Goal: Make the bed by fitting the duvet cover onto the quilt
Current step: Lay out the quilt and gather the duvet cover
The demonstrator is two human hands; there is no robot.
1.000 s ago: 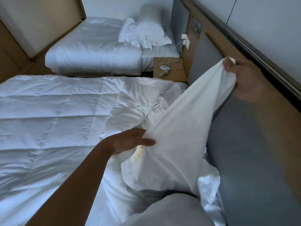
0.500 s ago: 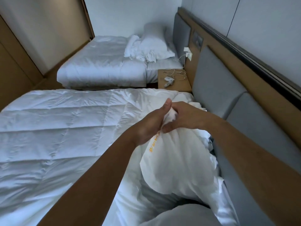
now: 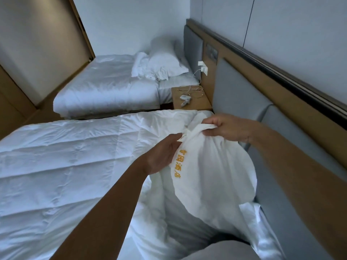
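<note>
A white quilted quilt lies spread over the near bed. At its head end I hold up a white duvet cover with orange embroidered characters. My left hand grips the cover's bunched edge from the left, beside the characters. My right hand pinches the gathered top of the cover, just right of my left hand. The cover hangs down in a rounded fold towards my lap. Its lower part is hidden behind my knee.
A grey padded headboard runs along the right. A wooden nightstand with cables and a small device stands between the beds. The far bed carries pillows and crumpled linen. Wooden panels line the left wall.
My right hand came down from high at the right to meet my left hand, gathering the cover's edge. Since then the hands have drawn slightly apart, still holding the bunched top.
</note>
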